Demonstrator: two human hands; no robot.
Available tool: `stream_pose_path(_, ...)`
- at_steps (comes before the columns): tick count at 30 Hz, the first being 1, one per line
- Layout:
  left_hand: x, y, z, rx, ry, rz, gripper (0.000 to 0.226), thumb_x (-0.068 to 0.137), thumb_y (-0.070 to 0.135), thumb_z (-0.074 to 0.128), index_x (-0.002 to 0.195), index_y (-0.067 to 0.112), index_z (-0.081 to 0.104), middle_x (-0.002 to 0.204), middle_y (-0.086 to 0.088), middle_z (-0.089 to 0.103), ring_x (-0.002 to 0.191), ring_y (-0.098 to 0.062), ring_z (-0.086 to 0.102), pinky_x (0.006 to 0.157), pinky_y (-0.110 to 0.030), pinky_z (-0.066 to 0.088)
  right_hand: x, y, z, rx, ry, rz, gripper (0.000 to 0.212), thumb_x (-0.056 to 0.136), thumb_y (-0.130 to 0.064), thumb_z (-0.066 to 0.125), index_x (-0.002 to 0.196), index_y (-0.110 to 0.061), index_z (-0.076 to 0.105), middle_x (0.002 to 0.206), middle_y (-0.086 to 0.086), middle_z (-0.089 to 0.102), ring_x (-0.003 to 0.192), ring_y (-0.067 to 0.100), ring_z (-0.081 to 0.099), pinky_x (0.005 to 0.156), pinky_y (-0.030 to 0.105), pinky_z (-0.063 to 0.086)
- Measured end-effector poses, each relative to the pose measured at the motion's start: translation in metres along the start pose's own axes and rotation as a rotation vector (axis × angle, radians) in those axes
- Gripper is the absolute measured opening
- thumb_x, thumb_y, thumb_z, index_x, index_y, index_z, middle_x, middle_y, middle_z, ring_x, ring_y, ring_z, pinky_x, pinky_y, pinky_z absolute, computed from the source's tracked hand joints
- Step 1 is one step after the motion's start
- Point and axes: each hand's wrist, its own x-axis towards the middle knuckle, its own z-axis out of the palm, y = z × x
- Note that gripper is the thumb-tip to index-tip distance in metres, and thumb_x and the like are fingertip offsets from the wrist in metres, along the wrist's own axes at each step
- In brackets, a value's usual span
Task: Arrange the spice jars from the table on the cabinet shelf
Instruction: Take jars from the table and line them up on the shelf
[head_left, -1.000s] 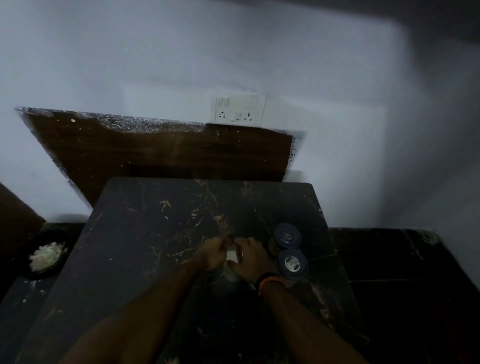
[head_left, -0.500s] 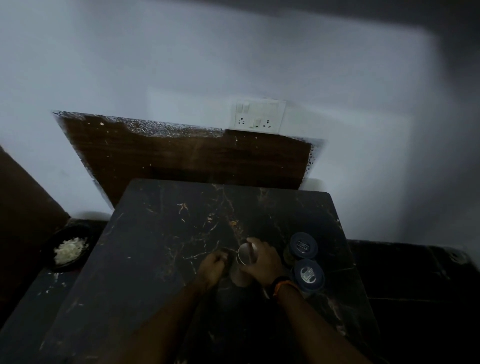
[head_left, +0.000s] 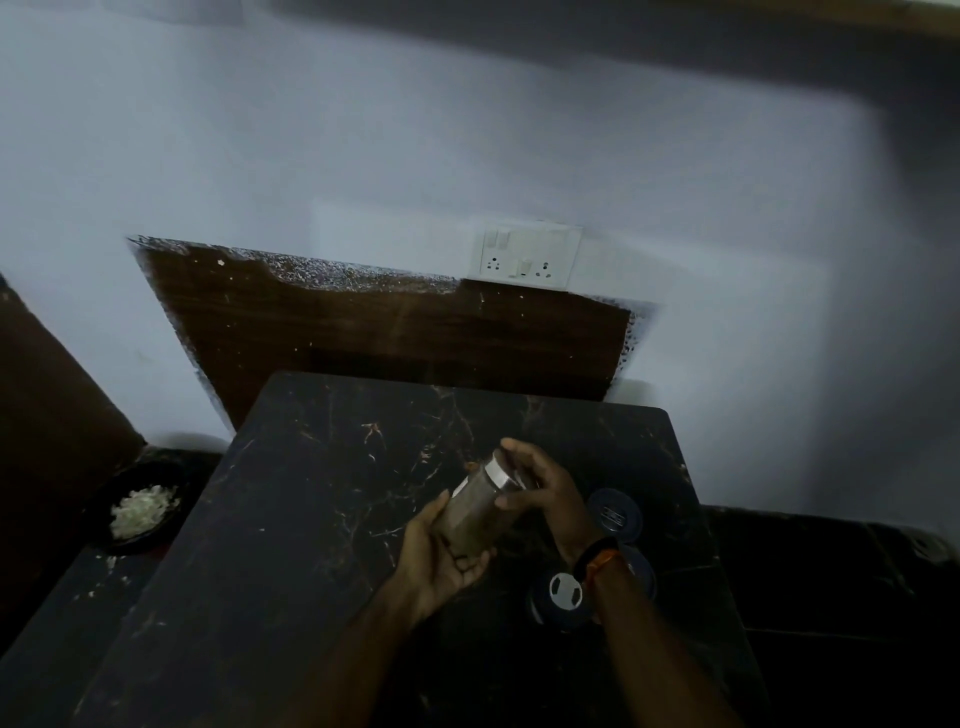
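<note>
A clear spice jar (head_left: 474, 514) with brown contents and a silver lid is tilted in the air above the dark marble table (head_left: 291, 519). My left hand (head_left: 441, 561) cups its base from below. My right hand (head_left: 545, 486) grips its lid end from the right. Two more jars with dark blue lids stand on the table at the right: one (head_left: 614, 510) behind my right wrist, one (head_left: 565, 593) partly hidden by that wrist. No cabinet shelf is in view.
A black bowl (head_left: 140, 512) with white chopped bits sits on a lower dark surface to the left. A brown board (head_left: 384, 338) leans on the white wall behind the table, under a white socket plate (head_left: 524, 257). Dark floor lies to the right.
Both hands have lifted the jar off the table and tilted it; before, they were closed around it on the tabletop. The camera view has shifted slightly left and up.
</note>
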Motion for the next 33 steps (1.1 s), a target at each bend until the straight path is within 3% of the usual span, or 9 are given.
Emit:
stream_pose_path(2,0.001,-0.001,0.005,-0.023,-0.051,0.094,0.061,0.082,0.044,0.07,0.132,0.011,0.059,0.126,-0.028,0.063,0.106,-0.04,0.064,0.078,-0.045,0.058,0.002,-0.003,-0.002,0.075,0.027,0.012,0.074,0.076,-0.011,0.075,0.143,-0.026,0.048,0.142,0.002,0.053,0.128,0.025,0.054,0.106,0.049,0.048)
stream_pose_path(7,0.0,0.001,0.02,0.05,-0.184,0.287,0.062,0.075,0.022,0.082,0.132,0.015,0.061,0.137,-0.027,0.056,0.12,-0.046,0.06,0.099,-0.06,0.049,0.011,0.0,0.001,0.259,0.125,0.019,0.065,0.082,-0.033,0.073,0.142,-0.028,0.05,0.143,0.007,0.053,0.127,0.029,0.056,0.107,0.054,0.047)
stream_pose_path(14,-0.003,0.005,0.039,0.191,-0.266,0.395,0.065,0.073,0.01,0.083,0.133,0.022,0.06,0.142,-0.019,0.053,0.126,-0.043,0.056,0.096,-0.057,0.051,0.02,-0.012,0.0,0.28,0.181,0.0,0.071,0.079,-0.043,0.071,0.143,-0.029,0.044,0.139,0.007,0.057,0.121,0.029,0.061,0.1,0.049,0.051)
stream_pose_path(19,-0.007,0.003,0.052,0.339,-0.313,0.442,0.079,0.066,0.004,0.088,0.135,0.026,0.058,0.139,-0.015,0.057,0.123,-0.036,0.061,0.095,-0.052,0.054,0.022,-0.024,-0.005,0.223,0.195,0.005,0.089,0.071,-0.052,0.076,0.149,-0.031,0.038,0.139,0.007,0.054,0.117,0.028,0.062,0.095,0.048,0.055)
stream_pose_path(22,-0.01,0.006,0.066,0.448,-0.303,0.48,0.089,0.057,0.008,0.094,0.134,0.033,0.058,0.135,-0.01,0.061,0.119,-0.032,0.064,0.092,-0.047,0.056,0.022,-0.037,-0.011,0.157,0.202,-0.039,0.097,0.065,-0.057,0.079,0.148,-0.03,0.039,0.137,0.006,0.055,0.116,0.026,0.063,0.095,0.046,0.055)
stream_pose_path(26,-0.01,0.014,0.088,0.608,-0.266,0.578,0.091,0.053,0.017,0.096,0.132,0.04,0.056,0.127,-0.003,0.066,0.111,-0.023,0.069,0.09,-0.047,0.058,0.023,-0.059,-0.021,0.13,0.221,-0.111,0.076,0.08,-0.045,0.074,0.146,-0.029,0.042,0.133,0.006,0.057,0.11,0.025,0.066,0.086,0.039,0.059)
stream_pose_path(29,-0.013,0.022,0.108,0.71,-0.251,0.672,0.092,0.053,0.024,0.097,0.133,0.042,0.054,0.129,-0.002,0.064,0.112,-0.022,0.068,0.09,-0.047,0.059,0.022,-0.08,-0.03,0.084,0.24,-0.165,0.069,0.08,-0.048,0.073,0.142,-0.032,0.047,0.132,0.002,0.057,0.109,0.019,0.066,0.078,0.029,0.059)
stream_pose_path(33,-0.026,0.035,0.142,0.839,-0.247,0.82,0.094,0.054,0.032,0.095,0.135,0.04,0.049,0.133,0.002,0.058,0.117,-0.022,0.061,0.092,-0.046,0.059,0.023,-0.117,-0.044,-0.016,0.247,-0.265,0.067,0.08,-0.047,0.072,0.139,-0.025,0.05,0.131,0.004,0.058,0.114,0.021,0.063,0.087,0.035,0.059)
